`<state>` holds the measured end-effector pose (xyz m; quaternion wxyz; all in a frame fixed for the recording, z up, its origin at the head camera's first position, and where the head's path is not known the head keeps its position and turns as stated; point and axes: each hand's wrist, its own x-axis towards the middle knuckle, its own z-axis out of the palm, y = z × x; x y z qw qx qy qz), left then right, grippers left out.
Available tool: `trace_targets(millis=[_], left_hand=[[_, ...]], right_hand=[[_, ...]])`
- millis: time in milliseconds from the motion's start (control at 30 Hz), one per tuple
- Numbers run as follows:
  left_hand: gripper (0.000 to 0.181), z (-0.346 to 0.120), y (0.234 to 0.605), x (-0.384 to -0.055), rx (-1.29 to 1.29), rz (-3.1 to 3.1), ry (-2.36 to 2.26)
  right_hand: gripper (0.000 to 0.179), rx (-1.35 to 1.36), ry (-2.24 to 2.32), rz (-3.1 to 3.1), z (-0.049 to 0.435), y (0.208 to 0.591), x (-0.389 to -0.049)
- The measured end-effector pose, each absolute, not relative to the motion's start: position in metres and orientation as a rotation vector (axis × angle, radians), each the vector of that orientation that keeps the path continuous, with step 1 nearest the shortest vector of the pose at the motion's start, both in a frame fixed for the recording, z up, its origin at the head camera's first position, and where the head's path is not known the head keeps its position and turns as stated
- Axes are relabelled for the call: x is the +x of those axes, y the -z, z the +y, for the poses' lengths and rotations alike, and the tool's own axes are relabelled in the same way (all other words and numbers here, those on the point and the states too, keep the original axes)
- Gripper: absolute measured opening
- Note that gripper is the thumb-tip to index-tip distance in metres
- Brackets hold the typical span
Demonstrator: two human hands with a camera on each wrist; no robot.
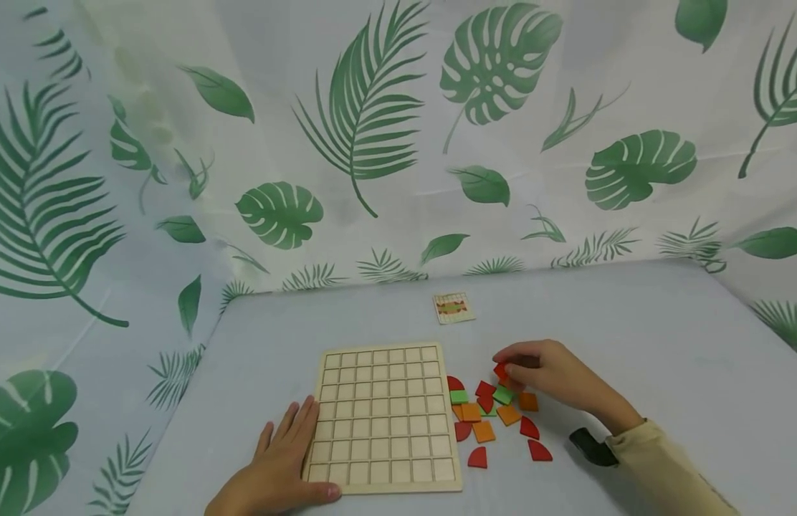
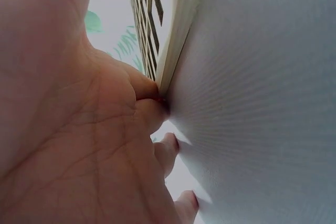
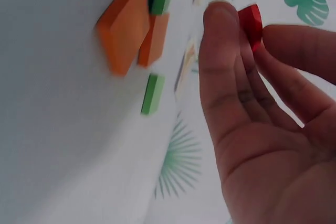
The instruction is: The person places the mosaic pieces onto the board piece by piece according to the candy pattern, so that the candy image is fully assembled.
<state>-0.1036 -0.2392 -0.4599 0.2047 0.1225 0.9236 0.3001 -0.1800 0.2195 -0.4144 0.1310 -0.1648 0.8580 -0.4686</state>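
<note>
Left hand (image 1: 276, 462): spreading wide, its fingers touching the left edge of the pale wooden grid board (image 1: 380, 419), its thumb touching the near edge
Right hand (image 1: 550, 373): pinching a small red piece (image 3: 253, 27) between thumb and fingers
Board: lying flat on the whitish desk (image 1: 631, 322)
Flat red, orange and green pieces (image 1: 484, 431): lying just right of the board
Small patterned card (image 1: 453, 308): lying beyond the board

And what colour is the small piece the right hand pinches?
A red piece, clearest in the right wrist view.
</note>
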Motion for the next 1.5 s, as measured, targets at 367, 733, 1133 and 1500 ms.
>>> trace_targets(millis=[367, 733, 1133, 1500], left_hand=[[0.137, -0.24, 0.468, -0.104, 0.359, 2.614, -0.837], [0.136, -0.238, 0.462, -0.101, 0.357, 2.583, -0.853], [0.141, -0.239, 0.469, -0.1, 0.349, 2.656, -0.808], [0.14, -0.243, 0.468, -0.104, 0.384, 2.698, -0.758]], right_hand=[[0.016, -0.608, 1.342, 2.485, 0.189, 0.421, -0.197], [0.016, -0.682, 1.375, 2.451, 0.15, 0.423, -0.211], [0.017, -0.598, 1.454, 2.361, 0.105, 0.427, -0.223], [0.01, -0.666, 1.569, 2.233, 0.066, 0.425, -0.229]])
